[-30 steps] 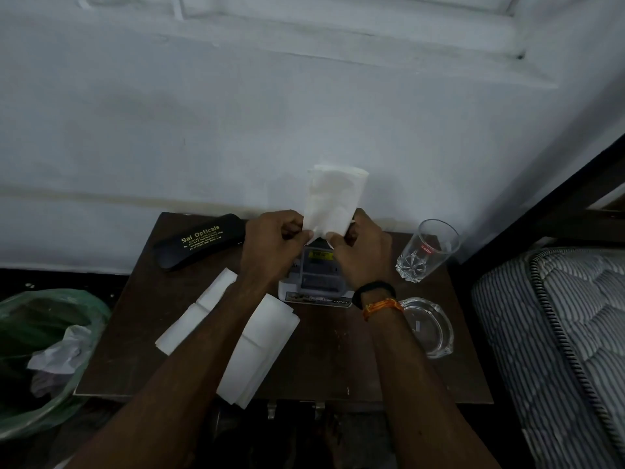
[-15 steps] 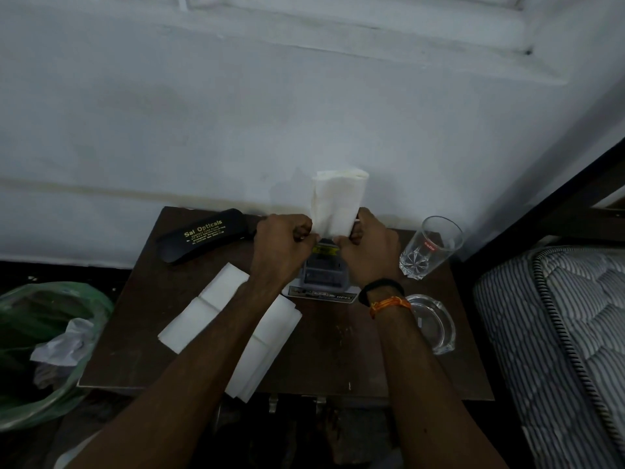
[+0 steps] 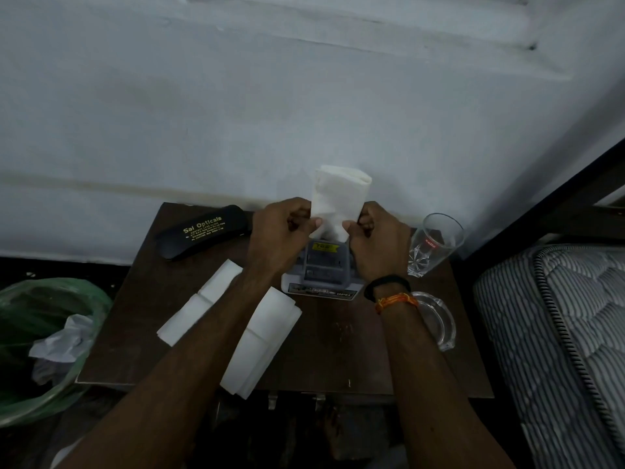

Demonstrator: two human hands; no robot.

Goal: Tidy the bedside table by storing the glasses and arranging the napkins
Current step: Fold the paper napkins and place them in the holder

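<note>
1. The single head view looks forward and down from above the bench point(image 3: 189, 360), close in.
2. It faces the white wall point(image 3: 236, 113); a mattress point(image 3: 558, 316) edges the right.

Left hand point(image 3: 282, 228): fingers curled, thumb pinched on something held upright.
Right hand point(image 3: 377, 240): likewise pinched opposite.
Forearms: extended forward, converging.

On the counter point(image 3: 189, 353) the case point(image 3: 203, 235) lies at the back left, against the wall. The holder point(image 3: 323, 272) stands mid-back, a napkin point(image 3: 338, 201) upright above it between both hands point(image 3: 280, 235). Two napkins point(image 3: 199, 302) lie front left. The glass point(image 3: 434, 243) stands back right, the ashtray point(image 3: 436, 319) before it. A bin point(image 3: 40, 340) sits left of the counter, the bed point(image 3: 554, 326) right.
</note>
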